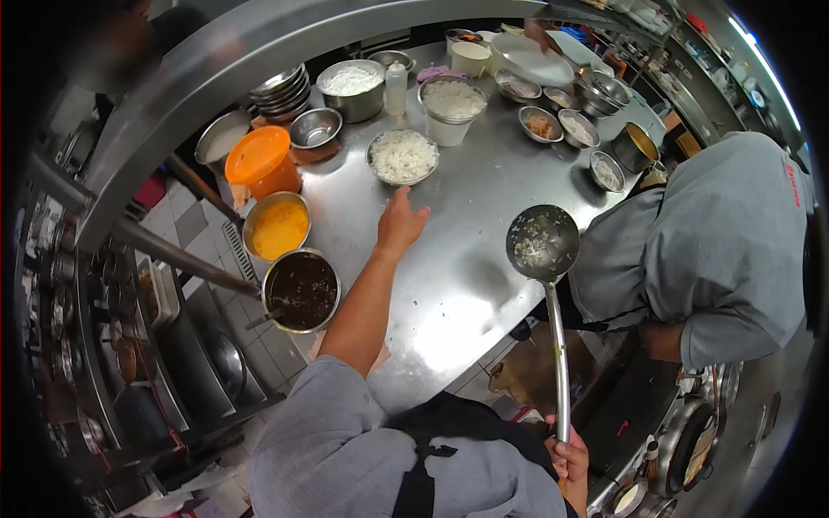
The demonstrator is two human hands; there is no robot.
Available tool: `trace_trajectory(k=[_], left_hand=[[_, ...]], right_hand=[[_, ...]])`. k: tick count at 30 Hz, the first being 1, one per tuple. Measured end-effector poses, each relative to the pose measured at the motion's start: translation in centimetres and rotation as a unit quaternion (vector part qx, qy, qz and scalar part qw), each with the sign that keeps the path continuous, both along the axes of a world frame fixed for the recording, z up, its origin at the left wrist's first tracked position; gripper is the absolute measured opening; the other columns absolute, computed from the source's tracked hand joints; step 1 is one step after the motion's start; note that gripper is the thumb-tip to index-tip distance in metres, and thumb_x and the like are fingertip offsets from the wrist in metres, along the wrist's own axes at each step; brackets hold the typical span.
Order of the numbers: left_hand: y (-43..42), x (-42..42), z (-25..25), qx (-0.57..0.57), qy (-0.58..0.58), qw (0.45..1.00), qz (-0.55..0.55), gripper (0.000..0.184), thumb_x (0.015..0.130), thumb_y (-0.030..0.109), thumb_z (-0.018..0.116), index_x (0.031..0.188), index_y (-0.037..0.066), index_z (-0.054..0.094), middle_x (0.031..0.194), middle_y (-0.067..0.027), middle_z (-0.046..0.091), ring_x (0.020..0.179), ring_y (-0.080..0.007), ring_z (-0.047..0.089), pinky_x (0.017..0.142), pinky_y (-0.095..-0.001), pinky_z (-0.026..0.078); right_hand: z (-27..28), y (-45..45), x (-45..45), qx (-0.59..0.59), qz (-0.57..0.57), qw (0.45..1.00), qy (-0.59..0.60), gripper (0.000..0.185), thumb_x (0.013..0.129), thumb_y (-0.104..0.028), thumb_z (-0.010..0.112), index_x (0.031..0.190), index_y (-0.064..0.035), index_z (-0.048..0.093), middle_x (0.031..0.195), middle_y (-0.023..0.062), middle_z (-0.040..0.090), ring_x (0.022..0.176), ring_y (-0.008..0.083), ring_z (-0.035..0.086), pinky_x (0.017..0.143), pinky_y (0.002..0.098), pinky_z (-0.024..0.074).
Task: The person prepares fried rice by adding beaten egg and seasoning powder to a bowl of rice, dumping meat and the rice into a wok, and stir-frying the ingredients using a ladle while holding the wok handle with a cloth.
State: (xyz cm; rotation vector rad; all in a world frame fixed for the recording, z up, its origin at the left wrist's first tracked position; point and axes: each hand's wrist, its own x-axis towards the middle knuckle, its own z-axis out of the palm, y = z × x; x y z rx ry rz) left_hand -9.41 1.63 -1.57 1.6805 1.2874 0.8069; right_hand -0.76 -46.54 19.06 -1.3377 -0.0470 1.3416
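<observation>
My left hand [402, 223] reaches over the steel table, fingers apart and holding nothing, its fingertips just at the near rim of a metal bowl of white rice [403, 157]. Down at the lower right, my right hand [567, 457] is wrapped round the handle of a long metal ladle [555, 345]. The ladle's round bowl [542, 242] is above the table's right edge, with bits of rice and green pieces inside. Beside my left forearm sit a pot of dark sauce [302, 289] with a utensil in it and a bowl of yellow liquid [277, 228].
Behind the rice stand a white tub of rice [452, 104], a squeeze bottle [395, 89] and an orange container [262, 160]. Small ingredient bowls [541, 124] line the far right. A co-worker in grey [725, 250] stands close at the right, beside the stove [682, 449].
</observation>
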Motion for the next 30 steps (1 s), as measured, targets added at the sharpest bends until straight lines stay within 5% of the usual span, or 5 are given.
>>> trace_trajectory(k=[10,15,18,24,30], left_hand=[[-14.7,-2.3,-3.0,-0.053,-0.167,0.977,-0.118,0.032,0.084,0.026,0.068,0.108,0.006,0.062,0.094,-0.0131,0.068,0.080,-0.0302,0.066,0.072,-0.0405,0.052],[-20.4,-5.7,-3.3,0.117,-0.127,0.971,-0.168,0.021,0.084,0.022,0.063,0.100,0.008,0.063,0.093,-0.0145,0.068,0.084,-0.0309,0.067,0.073,-0.0402,0.053],[-20.5,-8.3,-1.6,-0.227,-0.278,0.894,-0.268,0.016,0.083,0.018,0.062,0.093,0.007,0.064,0.088,-0.0137,0.068,0.086,-0.0322,0.066,0.073,-0.0396,0.052],[-20.6,-6.8,-5.2,0.049,-0.172,0.968,-0.176,0.023,0.080,0.020,0.066,0.098,0.005,0.064,0.093,-0.0171,0.066,0.090,-0.0364,0.063,0.076,-0.0450,0.050],[-19.9,-8.8,-3.4,0.036,-0.219,0.954,-0.204,0.017,0.082,0.016,0.065,0.097,0.007,0.064,0.097,-0.0157,0.065,0.093,-0.0366,0.062,0.080,-0.0460,0.050]], right_hand=[[0.0,10.5,-1.4,-0.018,0.164,0.983,0.085,0.060,0.079,-0.003,0.065,0.134,-0.0018,0.042,0.064,0.0025,0.044,0.038,0.0067,0.034,0.034,0.0229,0.0295],[-3.4,22.9,-5.2,-0.020,0.392,0.919,-0.027,0.052,0.085,-0.006,0.062,0.133,-0.0050,0.042,0.062,0.0014,0.047,0.037,0.0088,0.039,0.036,0.0246,0.0334],[-5.5,28.6,-8.0,-0.037,0.497,0.848,-0.180,0.048,0.089,-0.009,0.061,0.132,-0.0060,0.042,0.065,0.0007,0.048,0.042,0.0082,0.042,0.040,0.0247,0.0350],[-8.4,32.1,-8.8,-0.035,0.567,0.740,-0.359,0.044,0.091,-0.009,0.058,0.131,-0.0047,0.041,0.068,-0.0003,0.048,0.052,0.0095,0.047,0.047,0.0262,0.0397],[-8.8,32.9,-8.3,-0.042,0.562,0.750,-0.345,0.042,0.091,-0.006,0.058,0.130,-0.0054,0.042,0.068,0.0003,0.048,0.050,0.0081,0.044,0.047,0.0246,0.0376]])
